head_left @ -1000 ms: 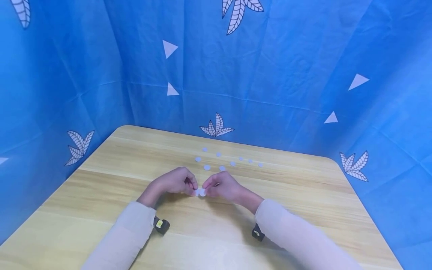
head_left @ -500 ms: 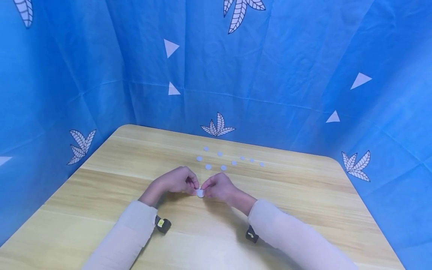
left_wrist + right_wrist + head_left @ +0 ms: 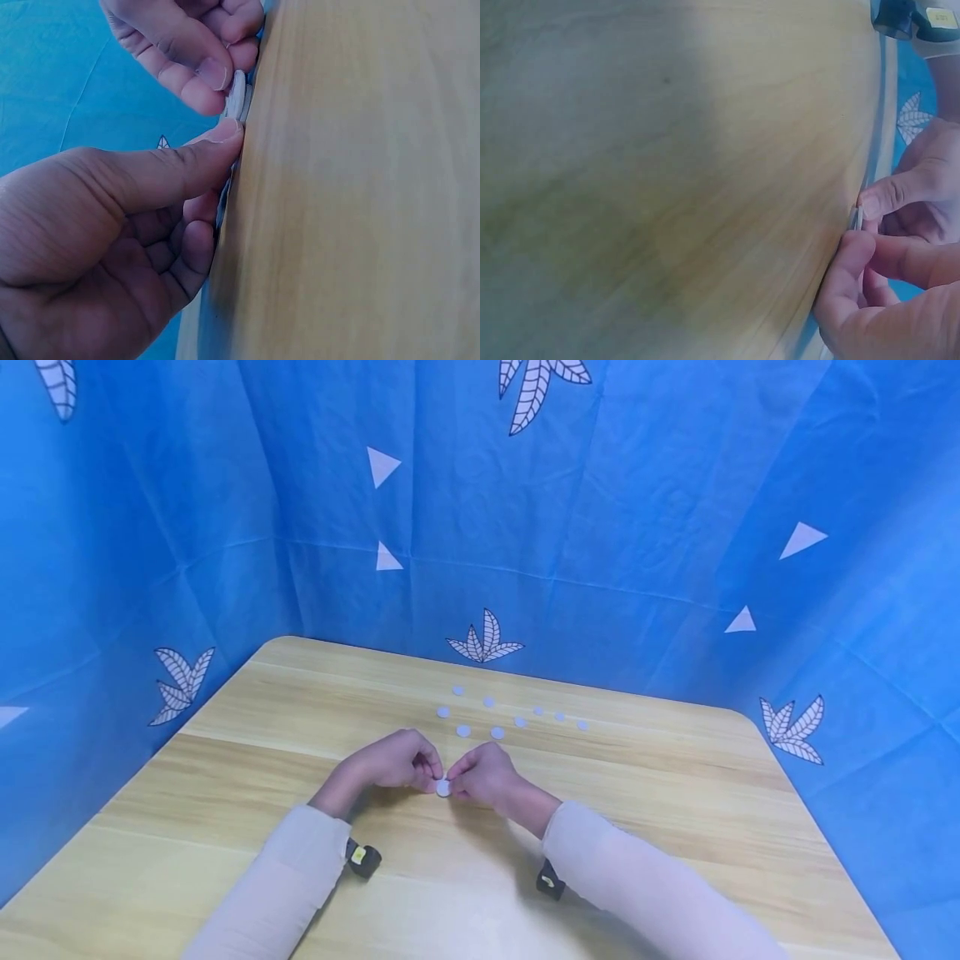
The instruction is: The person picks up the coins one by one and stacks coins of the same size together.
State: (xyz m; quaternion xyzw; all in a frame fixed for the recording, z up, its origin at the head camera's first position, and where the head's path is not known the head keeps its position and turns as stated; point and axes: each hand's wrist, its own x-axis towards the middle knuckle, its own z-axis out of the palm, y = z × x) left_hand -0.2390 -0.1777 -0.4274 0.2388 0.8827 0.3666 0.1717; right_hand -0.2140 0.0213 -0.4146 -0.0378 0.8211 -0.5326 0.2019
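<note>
My two hands meet over the middle of the table. From the left, my left hand pinches small white discs at their edge between thumb and fingers. My right hand pinches the same spot from the right. Seen edge-on in the left wrist view, thin white discs lie face to face, one overlapping another, low over the wood. In the right wrist view their edges show as a thin pale strip between the fingertips. The fingers partly hide the discs.
Several more white discs lie scattered flat beyond my hands, among them a near one and a far right one. The wooden table has rounded far corners. A blue patterned cloth hangs behind and beside it.
My right hand has moved slightly left, bringing its white disc from beside the left hand's disc to overlapping it. The left hand has barely moved. The scattered discs are unmoved.
</note>
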